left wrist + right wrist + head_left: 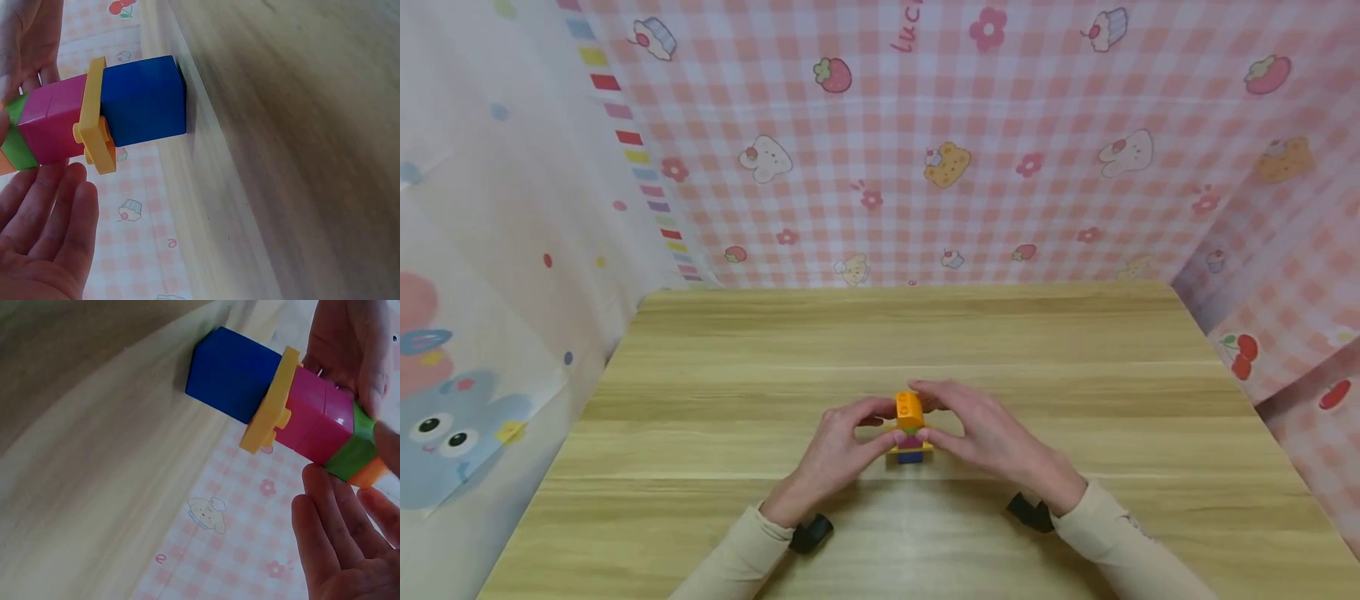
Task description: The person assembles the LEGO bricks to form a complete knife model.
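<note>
A small tower of toy building blocks stands upright on the table between the two hands. At its foot is a blue block (144, 100), with a yellow plate (97, 119) above it whose ends stick out. Magenta blocks (315, 415), a green block (355, 447) and a studded orange block (909, 408) follow upward. From one side the left hand (838, 446) grips the upper part, thumb in front and fingers behind. Opposite, the right hand (992, 433) pinches the same part, its thumb near the green and magenta blocks.
The wooden table (700, 358) runs back to a pink checked cloth (895, 117). A white patterned cloth (550, 167) hangs on the left. Dark wrist devices (1032, 512) sit under both wrists.
</note>
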Tool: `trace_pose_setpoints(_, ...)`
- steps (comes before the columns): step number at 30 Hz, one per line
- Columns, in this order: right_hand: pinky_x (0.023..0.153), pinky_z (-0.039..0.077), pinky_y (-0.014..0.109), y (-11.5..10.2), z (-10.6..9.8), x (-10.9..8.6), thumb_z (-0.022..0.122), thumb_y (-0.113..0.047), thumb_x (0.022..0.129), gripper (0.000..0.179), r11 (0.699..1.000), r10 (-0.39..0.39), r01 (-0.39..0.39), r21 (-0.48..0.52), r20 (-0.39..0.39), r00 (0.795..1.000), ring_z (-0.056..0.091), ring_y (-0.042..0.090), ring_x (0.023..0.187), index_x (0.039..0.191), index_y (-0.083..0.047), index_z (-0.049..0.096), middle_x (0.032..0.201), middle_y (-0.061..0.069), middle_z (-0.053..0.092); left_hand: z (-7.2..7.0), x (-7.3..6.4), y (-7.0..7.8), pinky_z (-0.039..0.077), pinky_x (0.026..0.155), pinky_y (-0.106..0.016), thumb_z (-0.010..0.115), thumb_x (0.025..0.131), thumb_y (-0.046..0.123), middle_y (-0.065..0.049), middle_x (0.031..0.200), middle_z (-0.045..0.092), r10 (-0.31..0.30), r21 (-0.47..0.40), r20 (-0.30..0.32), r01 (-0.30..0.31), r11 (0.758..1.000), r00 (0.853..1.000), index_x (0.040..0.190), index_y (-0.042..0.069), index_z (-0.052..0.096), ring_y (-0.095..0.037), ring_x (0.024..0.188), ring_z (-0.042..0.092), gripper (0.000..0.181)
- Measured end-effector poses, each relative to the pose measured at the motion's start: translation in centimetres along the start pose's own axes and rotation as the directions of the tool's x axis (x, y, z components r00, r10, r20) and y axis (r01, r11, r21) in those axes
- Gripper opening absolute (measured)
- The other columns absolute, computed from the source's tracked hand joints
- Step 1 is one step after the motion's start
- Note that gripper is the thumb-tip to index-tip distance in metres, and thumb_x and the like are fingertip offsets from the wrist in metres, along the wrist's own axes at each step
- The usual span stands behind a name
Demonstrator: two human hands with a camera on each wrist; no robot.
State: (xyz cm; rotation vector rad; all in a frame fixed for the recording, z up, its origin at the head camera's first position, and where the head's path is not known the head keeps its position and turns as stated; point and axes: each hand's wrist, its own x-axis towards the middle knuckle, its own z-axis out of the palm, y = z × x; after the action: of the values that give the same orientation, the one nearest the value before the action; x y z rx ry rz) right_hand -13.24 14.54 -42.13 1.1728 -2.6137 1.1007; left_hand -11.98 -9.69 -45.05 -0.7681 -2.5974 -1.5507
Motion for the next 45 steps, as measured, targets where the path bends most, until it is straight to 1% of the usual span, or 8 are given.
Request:
trace_pose_setpoints(5, 0.096, 0.058, 0.042, 0.3, 0.2, 0.4, 0.077, -0.016, 0.095, 0.052, 0.991, 0.09, -0.09, 0.103, 0.009, 0.996, 0.07, 0.019, 0.11, 0.141, -0.004, 0.056, 0.129, 0.006, 0.069, -0.3, -0.1, 0.0, 0.055, 0.101, -0.04, 0.078, 0.095, 0.026, -0.005, 0.133, 0.069, -0.055, -0.015, -0.007, 0.055, 0.998, 0.998, 0.134, 0.008, 0.065, -0.021, 0.121, 0.064, 0.045)
trace_pose_setpoints(9, 0.099, 0.057, 0.045, 0.8, 0.0, 1.0, 0.075, -0.015, 0.096, 0.049, 0.955, 0.187, -0.187, 0.231, 0.026, 0.982, 0.069, 0.022, 0.112, 0.139, -0.007, 0.053, 0.127, 0.007, 0.069, -0.9, -0.3, -0.1, 0.052, 0.106, -0.043, 0.078, 0.095, 0.022, -0.003, 0.137, 0.066, -0.09, -0.027, -0.052, 0.088, 0.996, 0.995, 0.137, 0.008, 0.063, -0.022, 0.125, 0.062, 0.047)
trace_pose_setpoints(13, 0.098, 0.058, 0.042, 1.6, -0.2, 1.6, 0.075, -0.015, 0.097, 0.045, 0.93, 0.232, -0.223, 0.293, 0.005, 0.973, 0.07, 0.022, 0.109, 0.136, -0.007, 0.055, 0.124, 0.009, 0.07, -1.9, -0.4, -0.2, 0.05, 0.108, -0.046, 0.076, 0.097, 0.021, -0.002, 0.135, 0.068, -0.12, -0.008, -0.096, 0.119, 0.993, 0.988, 0.136, 0.009, 0.063, -0.024, 0.124, 0.062, 0.043)
trace_pose_setpoints(18, 0.093, 0.06, 0.037, 2.5, -0.4, 2.6, 0.071, -0.016, 0.1, 0.037, 0.917, 0.273, -0.26, 0.303, -0.004, 0.962, 0.07, 0.021, 0.104, 0.134, -0.007, 0.059, 0.119, 0.008, 0.073, -3.0, -0.7, -0.5, 0.049, 0.108, -0.047, 0.074, 0.098, 0.022, -0.003, 0.132, 0.069, -0.111, 0.003, -0.148, 0.113, 0.994, 0.983, 0.137, 0.007, 0.063, -0.025, 0.122, 0.063, 0.043)
trace_pose_setpoints(23, 0.095, 0.059, 0.041, 3.2, -0.3, 3.4, 0.07, -0.02, 0.101, 0.037, 0.907, 0.317, -0.307, 0.287, 0.013, 0.948, 0.069, 0.023, 0.106, 0.135, -0.006, 0.062, 0.119, 0.007, 0.073, -3.7, -0.9, -0.8, 0.049, 0.109, -0.047, 0.074, 0.098, 0.021, -0.003, 0.131, 0.07, -0.109, 0.006, -0.179, 0.112, 0.994, 0.978, 0.138, 0.008, 0.062, -0.025, 0.121, 0.063, 0.044)
trace_pose_setpoints(34, 0.097, 0.057, 0.043, 5.3, -0.2, 4.8, 0.063, -0.029, 0.105, 0.041, 0.854, 0.421, -0.43, 0.293, 0.098, 0.902, 0.067, 0.022, 0.103, 0.139, -0.007, 0.061, 0.115, 0.004, 0.072, -4.3, -1.4, -1.2, 0.05, 0.106, -0.05, 0.075, 0.097, 0.019, -0.006, 0.132, 0.069, -0.105, 0.01, -0.205, 0.11, 0.994, 0.973, 0.137, 0.006, 0.063, -0.028, 0.121, 0.063, 0.043)
trace_pose_setpoints(39, 0.093, 0.057, 0.043, 6.3, -0.1, 5.2, 0.063, -0.032, 0.105, 0.042, 0.837, 0.445, -0.467, 0.285, 0.142, 0.884, 0.067, 0.023, 0.102, 0.138, -0.007, 0.062, 0.112, 0.005, 0.073, -4.4, -1.5, -1.3, 0.051, 0.106, -0.05, 0.076, 0.096, 0.016, -0.009, 0.133, 0.068, -0.106, -0.001, -0.212, 0.108, 0.994, 0.972, 0.135, 0.004, 0.063, -0.029, 0.123, 0.063, 0.042)
trace_pose_setpoints(45, 0.093, 0.057, 0.042, 7.1, 0.2, 5.7, 0.062, -0.035, 0.105, 0.045, 0.821, 0.455, -0.492, 0.291, 0.19, 0.87, 0.066, 0.024, 0.105, 0.138, -0.005, 0.062, 0.117, 0.009, 0.071, -4.4, -1.7, -1.3, 0.051, 0.106, -0.051, 0.075, 0.097, 0.017, -0.011, 0.135, 0.067, -0.125, -0.009, -0.205, 0.126, 0.992, 0.971, 0.135, 0.004, 0.063, -0.03, 0.125, 0.061, 0.042)
